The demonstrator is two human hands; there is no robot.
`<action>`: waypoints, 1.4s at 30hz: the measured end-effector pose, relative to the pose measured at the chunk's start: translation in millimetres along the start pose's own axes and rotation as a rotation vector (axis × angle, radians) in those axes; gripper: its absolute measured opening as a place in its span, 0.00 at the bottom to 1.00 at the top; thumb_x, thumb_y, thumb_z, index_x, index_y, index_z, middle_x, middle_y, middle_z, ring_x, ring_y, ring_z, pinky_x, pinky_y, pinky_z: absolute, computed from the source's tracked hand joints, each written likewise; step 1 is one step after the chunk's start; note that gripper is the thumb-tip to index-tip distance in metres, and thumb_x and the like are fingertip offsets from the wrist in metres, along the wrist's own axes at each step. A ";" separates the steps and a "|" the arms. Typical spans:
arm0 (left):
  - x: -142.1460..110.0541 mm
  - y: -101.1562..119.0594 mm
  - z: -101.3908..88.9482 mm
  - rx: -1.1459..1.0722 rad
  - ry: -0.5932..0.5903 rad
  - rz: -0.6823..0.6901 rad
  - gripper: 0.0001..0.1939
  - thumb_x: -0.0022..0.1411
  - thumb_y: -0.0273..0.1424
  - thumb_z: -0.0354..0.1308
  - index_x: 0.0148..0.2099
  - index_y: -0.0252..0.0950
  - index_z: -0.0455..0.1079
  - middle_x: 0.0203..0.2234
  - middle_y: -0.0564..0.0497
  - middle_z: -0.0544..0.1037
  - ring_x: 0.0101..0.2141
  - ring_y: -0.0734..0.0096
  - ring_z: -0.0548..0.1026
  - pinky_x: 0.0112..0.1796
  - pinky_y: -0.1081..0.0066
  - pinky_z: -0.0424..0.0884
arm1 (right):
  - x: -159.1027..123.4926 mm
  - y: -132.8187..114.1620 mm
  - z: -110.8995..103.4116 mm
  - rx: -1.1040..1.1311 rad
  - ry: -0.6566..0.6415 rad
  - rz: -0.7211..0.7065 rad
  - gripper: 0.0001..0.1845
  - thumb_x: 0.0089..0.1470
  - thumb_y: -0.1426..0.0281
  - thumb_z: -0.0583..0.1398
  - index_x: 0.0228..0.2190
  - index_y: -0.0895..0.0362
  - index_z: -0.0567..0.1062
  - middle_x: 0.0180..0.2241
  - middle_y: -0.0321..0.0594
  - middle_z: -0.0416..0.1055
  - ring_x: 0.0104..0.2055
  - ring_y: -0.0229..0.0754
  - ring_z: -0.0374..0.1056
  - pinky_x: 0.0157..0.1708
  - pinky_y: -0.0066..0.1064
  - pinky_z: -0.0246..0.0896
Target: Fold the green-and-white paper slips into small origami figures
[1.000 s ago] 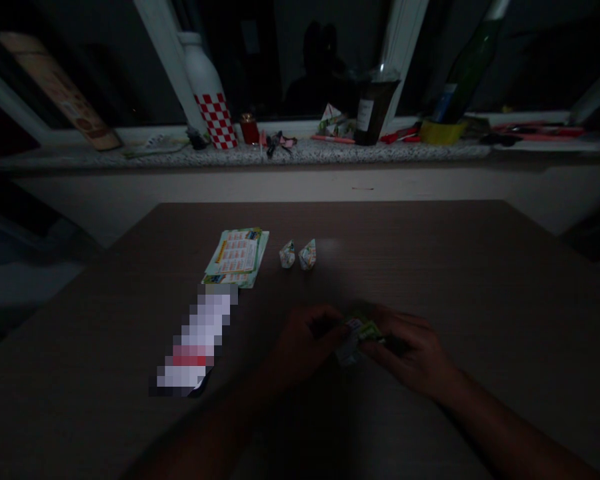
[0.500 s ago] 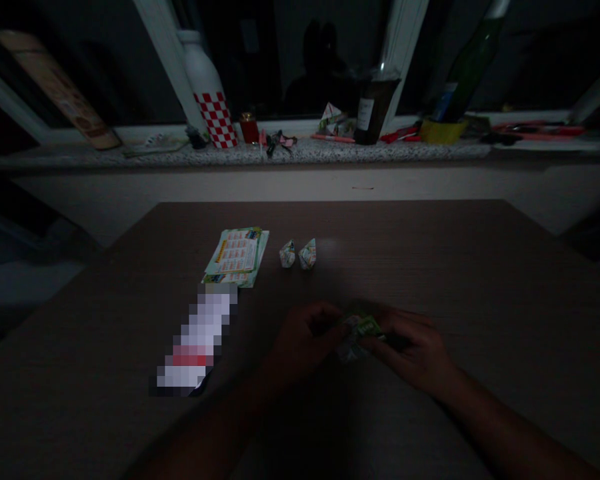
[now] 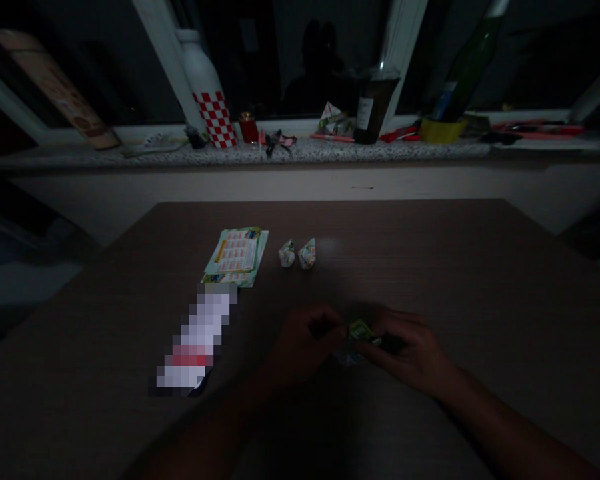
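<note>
In dim light, my left hand (image 3: 305,343) and my right hand (image 3: 413,353) meet over the brown table (image 3: 480,280). Both pinch a small piece of green printed paper (image 3: 360,331), folded between the fingertips. Farther back on the table stand two small folded paper shapes (image 3: 297,254), side by side. To their left lies a stack of printed paper sheets (image 3: 237,256).
A long blurred object (image 3: 195,340) lies on the table left of my hands. The stone windowsill (image 3: 130,157) behind holds a red-and-white checked bottle (image 3: 206,90), a dark bottle (image 3: 373,107), a green bottle (image 3: 463,67), a yellow tape roll (image 3: 436,131) and several small items.
The fingers have worked the paper tighter; less of it shows between my hands than a second ago. Both hands stay in the same spot.
</note>
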State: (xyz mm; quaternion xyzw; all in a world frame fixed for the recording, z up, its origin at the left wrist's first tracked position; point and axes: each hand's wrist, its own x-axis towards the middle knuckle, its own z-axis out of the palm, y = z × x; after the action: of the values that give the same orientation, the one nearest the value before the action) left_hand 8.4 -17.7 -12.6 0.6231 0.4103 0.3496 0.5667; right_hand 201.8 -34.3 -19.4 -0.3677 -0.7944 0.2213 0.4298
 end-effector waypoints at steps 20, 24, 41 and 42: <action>1.9 -1.9 3.0 -0.051 0.005 -0.063 0.07 0.55 0.32 0.62 0.32 0.32 0.75 0.25 0.50 0.77 0.27 0.73 0.73 0.29 0.75 0.66 | -1.2 3.2 1.2 -0.015 0.034 0.033 0.08 0.49 0.70 0.65 0.24 0.57 0.70 0.21 0.36 0.70 0.22 0.36 0.66 0.22 0.27 0.60; 2.2 -0.8 2.5 -0.132 0.047 -0.082 0.06 0.53 0.31 0.63 0.31 0.33 0.76 0.24 0.51 0.78 0.26 0.73 0.73 0.29 0.76 0.66 | -1.8 3.3 0.6 -0.003 0.086 0.027 0.06 0.48 0.71 0.66 0.29 0.56 0.73 0.25 0.38 0.75 0.25 0.38 0.71 0.25 0.27 0.66; 2.7 -0.4 2.0 -0.124 0.067 -0.103 0.06 0.53 0.32 0.63 0.31 0.34 0.77 0.23 0.53 0.77 0.25 0.75 0.71 0.27 0.77 0.64 | -1.0 0.4 0.0 -0.047 0.159 0.044 0.06 0.47 0.72 0.66 0.30 0.57 0.75 0.26 0.39 0.78 0.26 0.39 0.75 0.26 0.25 0.70; 2.6 0.0 2.2 -0.134 0.066 -0.108 0.06 0.53 0.32 0.63 0.31 0.34 0.77 0.23 0.53 0.77 0.24 0.76 0.71 0.27 0.77 0.63 | -0.9 -0.3 -0.2 -0.048 0.156 0.046 0.06 0.47 0.72 0.66 0.30 0.57 0.75 0.26 0.38 0.78 0.26 0.39 0.75 0.26 0.25 0.69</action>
State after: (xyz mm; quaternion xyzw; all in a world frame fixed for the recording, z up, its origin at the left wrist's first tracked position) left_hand 11.4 -16.3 -13.0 0.5491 0.4374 0.3654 0.6113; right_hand 202.2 -35.2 -19.6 -0.4119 -0.7551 0.1829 0.4762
